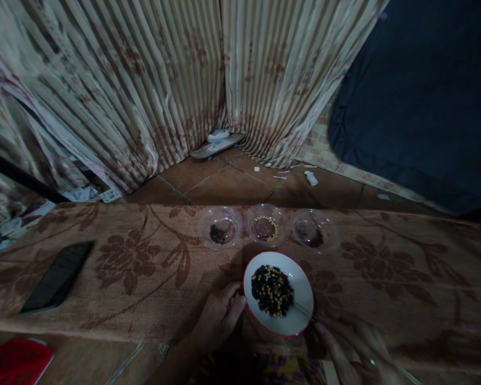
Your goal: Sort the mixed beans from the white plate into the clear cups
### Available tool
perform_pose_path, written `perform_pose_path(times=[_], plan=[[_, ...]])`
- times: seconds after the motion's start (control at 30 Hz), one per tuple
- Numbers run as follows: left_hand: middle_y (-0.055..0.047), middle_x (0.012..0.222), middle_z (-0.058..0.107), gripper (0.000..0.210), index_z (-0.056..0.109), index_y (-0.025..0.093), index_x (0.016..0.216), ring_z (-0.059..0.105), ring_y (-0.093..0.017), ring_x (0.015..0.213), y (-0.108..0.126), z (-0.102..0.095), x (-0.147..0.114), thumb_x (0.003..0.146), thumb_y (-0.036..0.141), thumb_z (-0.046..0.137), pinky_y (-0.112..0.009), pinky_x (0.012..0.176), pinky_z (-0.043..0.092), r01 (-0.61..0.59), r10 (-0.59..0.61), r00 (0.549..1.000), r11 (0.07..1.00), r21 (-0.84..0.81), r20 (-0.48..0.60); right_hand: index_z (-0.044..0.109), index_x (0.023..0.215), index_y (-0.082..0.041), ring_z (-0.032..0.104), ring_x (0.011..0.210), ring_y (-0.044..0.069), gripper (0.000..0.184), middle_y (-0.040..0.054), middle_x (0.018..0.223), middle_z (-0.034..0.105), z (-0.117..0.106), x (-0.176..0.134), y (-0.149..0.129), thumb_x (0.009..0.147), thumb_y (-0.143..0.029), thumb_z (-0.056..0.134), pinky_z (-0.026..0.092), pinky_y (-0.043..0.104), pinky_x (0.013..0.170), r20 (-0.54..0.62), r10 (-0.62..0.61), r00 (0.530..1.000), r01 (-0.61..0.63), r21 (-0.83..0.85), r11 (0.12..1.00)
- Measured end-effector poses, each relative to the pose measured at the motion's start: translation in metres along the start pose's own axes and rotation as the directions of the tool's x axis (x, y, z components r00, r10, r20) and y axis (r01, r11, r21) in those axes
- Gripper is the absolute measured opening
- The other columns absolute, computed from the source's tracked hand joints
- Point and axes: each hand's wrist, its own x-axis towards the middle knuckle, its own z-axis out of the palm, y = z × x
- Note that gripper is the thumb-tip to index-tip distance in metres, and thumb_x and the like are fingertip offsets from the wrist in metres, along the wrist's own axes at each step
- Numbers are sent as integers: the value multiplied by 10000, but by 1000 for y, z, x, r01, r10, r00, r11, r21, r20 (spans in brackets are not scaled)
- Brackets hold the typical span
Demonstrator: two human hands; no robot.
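A white bowl with a red rim [303, 291] sits near the front edge of the cloth-covered table. It holds a mixed heap of black and yellow grains or beans [272, 289]. My left hand [220, 318] grips the bowl's left rim between thumb and fingers. On the other side, my right hand [355, 345] is closed on the handle of a thin metal utensil [304, 311]; its far end is buried in the heap, so its kind is hidden. Behind stand three clear plastic bowls: the left bowl [230, 220] has black bits, the middle bowl [260, 209] yellow grains, the right bowl [331, 230] dark bits.
A dark phone or tablet [58, 278] lies on the brown flowered tablecloth [144, 310] at left. Beyond the table, a skateboard [220, 145], a small white bottle [311, 178] and white scraps are on the tiled floor, before striped curtains [176, 80].
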Motion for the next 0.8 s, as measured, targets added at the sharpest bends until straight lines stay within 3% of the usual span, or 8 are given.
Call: perform_pose_path(times=[0.2, 0.67, 0.8], plan=[[-28, 771, 677, 298, 657, 184, 1067, 595, -156, 684, -2, 1, 0, 923, 359, 464, -234, 662, 472, -6, 7, 999, 1000, 19, -36, 761, 1013, -281, 676, 923, 203, 266, 38, 985, 730, 6, -2, 2, 922, -390, 536, 561, 304, 754, -9, -49, 999, 49, 10, 999], [-25, 809, 673, 284, 644, 194, 1059, 586, -153, 705, -1, 1, 0, 935, 350, 442, -234, 668, 456, -2, 3, 1000, 999, 33, -23, 758, 954, -258, 662, 930, 226, 228, 61, 979, 712, -4, 10, -13, 885, -399, 593, 564, 346, 781, -79, 103, 992, -95, 99, 991], [-25, 808, 672, 279, 634, 190, 1056, 588, -151, 707, -1, 1, -1, 941, 346, 433, -232, 664, 453, 1, -1, 1000, 1000, 28, -15, 757, 930, -261, 665, 905, 220, 233, 69, 992, 699, -4, 15, -14, 867, -433, 613, 576, 294, 638, -67, 177, 982, -169, 115, 979]])
